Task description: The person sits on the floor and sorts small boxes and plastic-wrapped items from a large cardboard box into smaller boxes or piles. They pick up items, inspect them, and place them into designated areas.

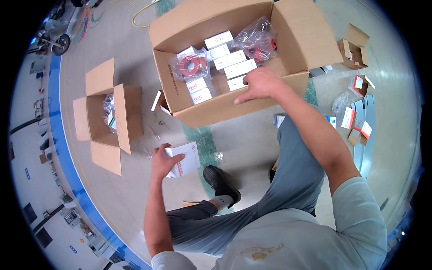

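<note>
My left hand (163, 164) is closed on a flat white box (188, 155) with red print, held above the floor with the thumb across its top. In front of me stands a large open cardboard box (220, 111). My right hand (258, 85) grips its near wall, thumb outside and fingers over the rim, close to a white small box (236, 83) inside. Several more white boxes (240, 69) lie in the carton. Among them are a bagged red ring (191, 66) at the left and a clear plastic bag (254, 38) with red parts at the back right.
An open smaller carton (129, 112) with plastic-wrapped items stands at the left. To the right lie opened small boxes (348, 118), a brown open box (353, 54) and a crumpled plastic bag (343, 101). My shoe (218, 182) is on the floor beside plastic scraps (219, 156).
</note>
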